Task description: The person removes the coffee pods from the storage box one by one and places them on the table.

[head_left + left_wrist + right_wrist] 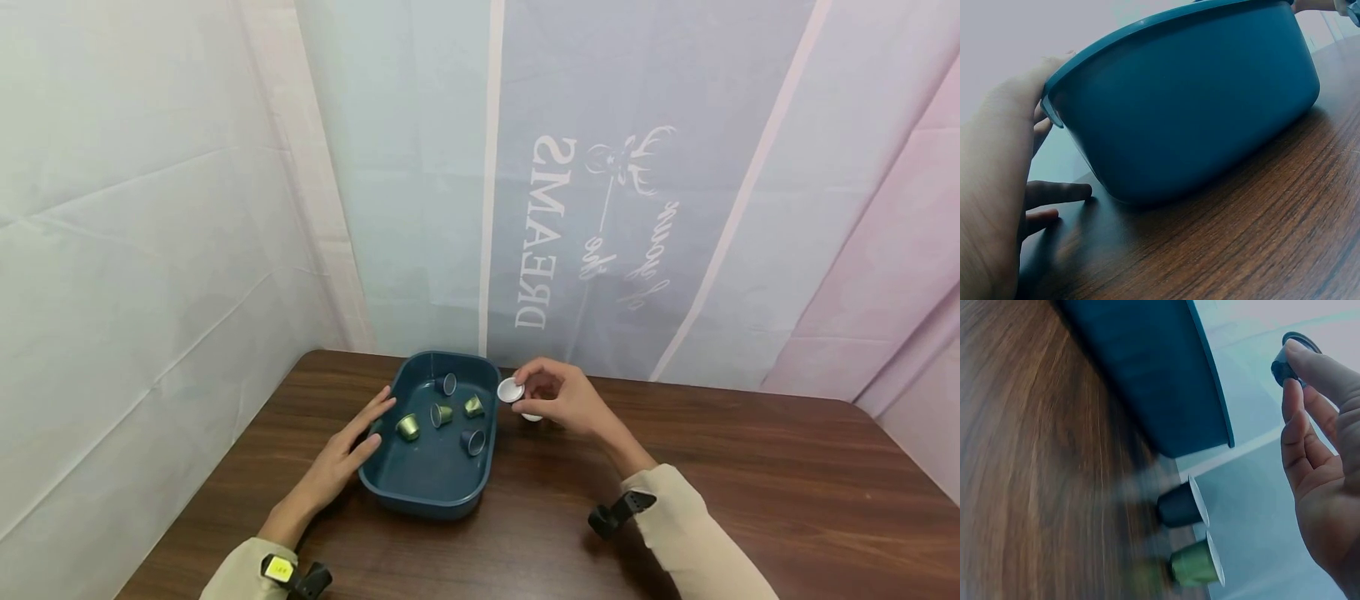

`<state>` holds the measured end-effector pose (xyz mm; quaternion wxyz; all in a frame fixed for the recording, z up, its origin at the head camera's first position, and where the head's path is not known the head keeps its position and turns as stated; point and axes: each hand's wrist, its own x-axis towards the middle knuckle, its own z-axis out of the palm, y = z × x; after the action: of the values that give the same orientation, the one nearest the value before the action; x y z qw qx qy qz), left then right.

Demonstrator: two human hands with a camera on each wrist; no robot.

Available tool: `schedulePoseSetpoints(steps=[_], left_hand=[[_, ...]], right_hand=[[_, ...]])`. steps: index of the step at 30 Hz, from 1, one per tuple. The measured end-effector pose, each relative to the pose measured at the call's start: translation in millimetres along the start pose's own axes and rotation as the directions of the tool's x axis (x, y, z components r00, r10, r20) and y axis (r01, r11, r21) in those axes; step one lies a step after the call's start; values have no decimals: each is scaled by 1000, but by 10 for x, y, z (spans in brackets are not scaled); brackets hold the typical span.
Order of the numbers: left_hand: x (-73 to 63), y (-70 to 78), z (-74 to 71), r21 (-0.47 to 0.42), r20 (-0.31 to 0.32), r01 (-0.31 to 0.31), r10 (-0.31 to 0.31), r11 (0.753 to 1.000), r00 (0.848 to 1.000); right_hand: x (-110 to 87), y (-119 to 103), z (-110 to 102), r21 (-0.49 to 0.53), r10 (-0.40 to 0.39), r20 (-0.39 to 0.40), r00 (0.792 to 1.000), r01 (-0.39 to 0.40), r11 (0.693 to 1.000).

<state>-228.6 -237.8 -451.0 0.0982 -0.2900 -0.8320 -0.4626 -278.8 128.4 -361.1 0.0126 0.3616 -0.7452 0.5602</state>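
Note:
My right hand pinches a dark coffee capsule between thumb and fingers, just beyond the right rim of a blue plastic basin. In the head view its pale lid faces me. Below that hand, a dark blue capsule and a green capsule stand on the table, mostly hidden from the head camera. My left hand rests against the basin's left rim, fingers fairly straight. Inside the basin lie several capsules, among them a gold-green capsule and a dark capsule.
The basin stands on a dark wood table near its back edge. Behind hangs a printed cloth, and a pale cloth closes off the left side. Each wrist wears a black strap with a small camera.

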Motion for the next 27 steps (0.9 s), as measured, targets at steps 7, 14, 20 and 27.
schedulePoseSetpoints(steps=[7, 14, 20, 27], left_hand=[[-11, -30, -8, 12, -3, -26, 26, 1000, 1000], [-12, -16, -13, 22, -2, -27, 27, 999, 1000], [-7, -25, -9, 17, -2, -25, 25, 1000, 1000], [2, -15, 5, 22, -1, -16, 16, 1000, 1000]], right_hand=[[-119, 25, -116, 12, -15, -66, 998, 16, 1000], [-288, 98, -256, -13, 18, -130, 991, -20, 1000], [-394, 164, -352, -18, 42, -176, 983, -46, 999], [-519, 261, -454, -63, 50, -222, 974, -65, 996]])
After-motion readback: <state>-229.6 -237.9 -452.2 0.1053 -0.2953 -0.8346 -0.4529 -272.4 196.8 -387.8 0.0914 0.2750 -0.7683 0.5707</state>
